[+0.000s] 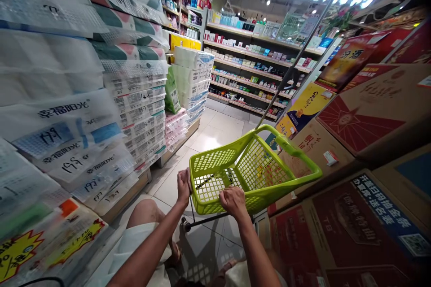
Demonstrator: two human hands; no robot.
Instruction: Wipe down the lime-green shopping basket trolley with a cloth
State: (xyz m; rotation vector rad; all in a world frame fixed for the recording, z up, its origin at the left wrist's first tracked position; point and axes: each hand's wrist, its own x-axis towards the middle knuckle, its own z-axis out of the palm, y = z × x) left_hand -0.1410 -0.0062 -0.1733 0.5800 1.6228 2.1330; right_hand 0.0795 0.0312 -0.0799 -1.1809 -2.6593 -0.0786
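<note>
A lime-green shopping cart [215, 207] with a lattice plastic basket stands tilted in view in front of my knees. My left hand [183, 187] is closed around the left corner of its rim. Over the near rim, my right hand [232, 201] is wrapped with its knuckles up. The fingertips of both hands are hidden behind the plastic. No goods show in the basket; the floor and boxes are visible through its mesh. One wheel [185, 224] shows below the left corner, and the cart's raised handle [303, 154] is at the right.
Stacked tissue packs [141, 107] line the left side on a low platform. Cartons [353, 215] crowd close on the right, near the cart. A tiled floor [218, 128] leads to shelves of small boxes and bottles [249, 67]. A slanting metal pole [286, 78] rises behind the cart.
</note>
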